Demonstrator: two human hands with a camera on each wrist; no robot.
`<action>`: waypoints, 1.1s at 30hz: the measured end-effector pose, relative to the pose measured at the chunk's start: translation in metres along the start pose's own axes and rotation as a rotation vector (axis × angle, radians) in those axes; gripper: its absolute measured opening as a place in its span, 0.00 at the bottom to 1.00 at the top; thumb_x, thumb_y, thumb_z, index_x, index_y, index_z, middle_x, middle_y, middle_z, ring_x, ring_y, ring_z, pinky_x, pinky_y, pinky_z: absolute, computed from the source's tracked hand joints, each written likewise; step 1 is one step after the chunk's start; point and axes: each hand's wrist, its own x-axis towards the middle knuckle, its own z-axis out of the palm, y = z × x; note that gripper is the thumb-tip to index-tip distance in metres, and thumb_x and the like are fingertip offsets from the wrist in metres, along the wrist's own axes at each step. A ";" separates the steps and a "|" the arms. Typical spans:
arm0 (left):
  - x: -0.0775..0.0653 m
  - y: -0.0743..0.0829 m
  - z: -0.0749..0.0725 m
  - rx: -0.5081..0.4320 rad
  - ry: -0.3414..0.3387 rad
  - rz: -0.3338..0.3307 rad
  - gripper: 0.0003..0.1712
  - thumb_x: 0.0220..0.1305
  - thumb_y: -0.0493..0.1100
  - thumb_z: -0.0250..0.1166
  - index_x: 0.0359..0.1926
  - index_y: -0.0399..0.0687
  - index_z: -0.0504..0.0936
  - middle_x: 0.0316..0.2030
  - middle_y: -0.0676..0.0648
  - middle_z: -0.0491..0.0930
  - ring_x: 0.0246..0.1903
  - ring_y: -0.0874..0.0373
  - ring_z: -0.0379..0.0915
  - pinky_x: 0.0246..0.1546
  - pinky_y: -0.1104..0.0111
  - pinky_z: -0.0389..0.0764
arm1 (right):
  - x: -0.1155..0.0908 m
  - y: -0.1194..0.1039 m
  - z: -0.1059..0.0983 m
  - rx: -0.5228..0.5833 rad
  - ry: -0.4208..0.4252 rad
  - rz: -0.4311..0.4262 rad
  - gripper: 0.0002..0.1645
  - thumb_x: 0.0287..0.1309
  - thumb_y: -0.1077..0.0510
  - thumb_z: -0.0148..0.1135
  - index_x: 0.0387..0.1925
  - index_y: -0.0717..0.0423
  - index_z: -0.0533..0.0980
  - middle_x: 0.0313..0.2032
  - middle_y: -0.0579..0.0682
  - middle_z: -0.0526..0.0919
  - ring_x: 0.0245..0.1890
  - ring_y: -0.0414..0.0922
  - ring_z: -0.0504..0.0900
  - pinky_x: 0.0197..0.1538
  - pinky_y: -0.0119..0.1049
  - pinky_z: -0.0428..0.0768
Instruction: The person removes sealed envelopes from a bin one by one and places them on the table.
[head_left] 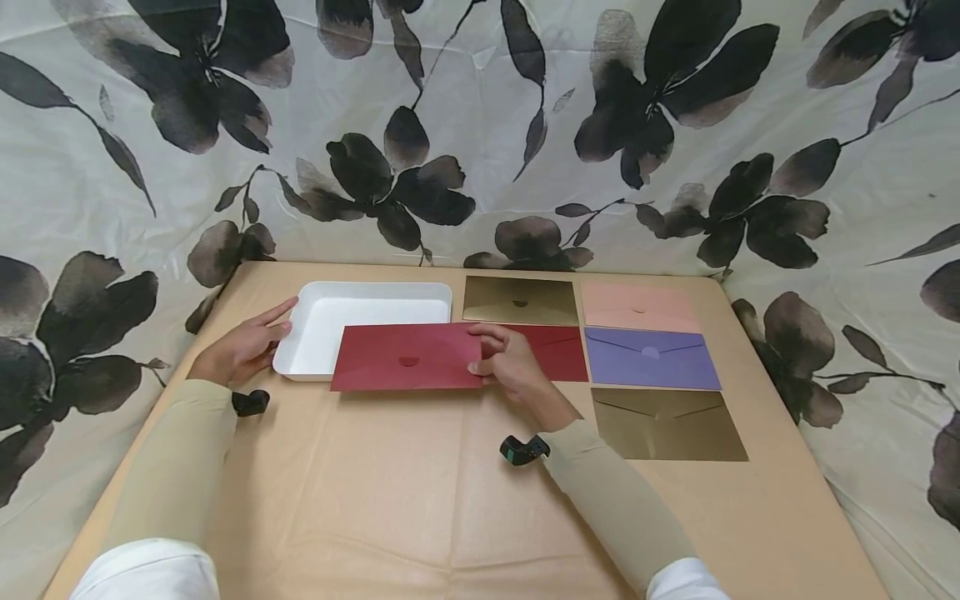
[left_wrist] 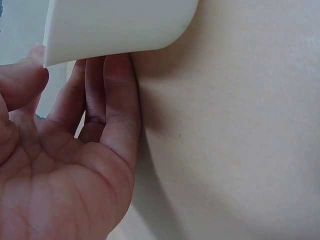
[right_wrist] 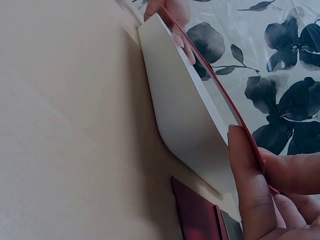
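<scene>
My right hand (head_left: 517,371) pinches the right edge of a red envelope (head_left: 408,342) between thumb and fingers. The envelope is raised and overlaps the front of a white tray (head_left: 390,289) in the head view. Seen from the right wrist, the red envelope (right_wrist: 220,87) slants along just above the tray's rim (right_wrist: 192,80). At the tray's left end my left hand (head_left: 238,348) grips the rim. Close up in the left wrist view, the thumb (left_wrist: 25,82) is at the tray's edge and the other fingers reach beneath the tray's wall (left_wrist: 120,27).
Right of the tray, several envelopes lie flat in rows: gold (head_left: 521,289), pink (head_left: 641,302), purple (head_left: 652,362), another red (head_left: 562,354) and a second gold (head_left: 671,425). The tan tabletop (head_left: 375,500) meets a floral cloth (head_left: 517,108) at the back.
</scene>
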 end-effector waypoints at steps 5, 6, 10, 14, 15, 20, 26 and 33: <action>-0.001 0.000 -0.001 0.042 0.017 -0.009 0.37 0.85 0.51 0.43 0.82 0.77 0.33 0.84 0.41 0.29 0.71 0.48 0.54 0.46 0.81 0.77 | 0.000 0.003 -0.005 -0.005 -0.002 0.001 0.37 0.54 0.77 0.69 0.62 0.47 0.80 0.62 0.53 0.84 0.43 0.49 0.83 0.29 0.33 0.82; -0.001 0.000 -0.001 0.056 0.022 -0.012 0.38 0.85 0.52 0.43 0.82 0.76 0.33 0.84 0.41 0.30 0.70 0.48 0.55 0.46 0.80 0.76 | 0.000 0.003 -0.006 -0.008 -0.003 0.000 0.37 0.54 0.77 0.69 0.62 0.46 0.80 0.62 0.53 0.85 0.44 0.49 0.83 0.29 0.33 0.83; -0.004 0.001 -0.002 0.096 0.031 -0.016 0.38 0.85 0.53 0.44 0.82 0.76 0.33 0.83 0.39 0.33 0.63 0.54 0.60 0.47 0.79 0.75 | -0.001 0.005 -0.010 -0.010 0.002 0.000 0.36 0.54 0.77 0.69 0.61 0.46 0.81 0.61 0.53 0.85 0.44 0.49 0.83 0.30 0.33 0.83; -0.004 0.001 -0.001 0.090 0.025 -0.011 0.38 0.85 0.53 0.44 0.82 0.76 0.33 0.82 0.40 0.35 0.59 0.58 0.62 0.48 0.79 0.76 | -0.003 0.004 -0.013 -0.009 0.007 0.002 0.36 0.55 0.77 0.69 0.61 0.47 0.81 0.62 0.53 0.85 0.44 0.50 0.83 0.30 0.33 0.83; -0.004 0.001 -0.001 0.091 0.025 -0.012 0.38 0.85 0.54 0.44 0.82 0.76 0.33 0.82 0.40 0.35 0.59 0.58 0.62 0.48 0.79 0.75 | -0.004 0.004 -0.014 -0.009 0.005 0.002 0.36 0.55 0.77 0.68 0.62 0.47 0.80 0.62 0.53 0.84 0.44 0.50 0.83 0.30 0.33 0.83; -0.002 0.000 -0.002 0.119 0.034 -0.020 0.38 0.85 0.54 0.44 0.82 0.75 0.32 0.81 0.39 0.37 0.60 0.56 0.61 0.47 0.78 0.75 | -0.008 0.005 -0.018 -0.012 0.001 0.000 0.37 0.54 0.78 0.68 0.63 0.49 0.80 0.63 0.55 0.84 0.41 0.48 0.83 0.29 0.33 0.82; -0.002 0.000 -0.002 0.096 0.029 -0.014 0.38 0.85 0.53 0.43 0.82 0.76 0.32 0.81 0.39 0.38 0.59 0.57 0.62 0.47 0.77 0.75 | -0.011 0.009 -0.024 0.000 0.006 -0.009 0.36 0.54 0.78 0.68 0.63 0.51 0.79 0.62 0.56 0.84 0.34 0.45 0.84 0.26 0.32 0.80; -0.002 0.001 -0.001 0.039 0.013 -0.011 0.38 0.85 0.51 0.43 0.82 0.77 0.33 0.82 0.41 0.37 0.58 0.60 0.63 0.48 0.76 0.76 | -0.015 0.012 -0.030 -0.003 0.010 0.003 0.36 0.54 0.77 0.68 0.63 0.51 0.79 0.62 0.56 0.84 0.35 0.45 0.85 0.27 0.33 0.82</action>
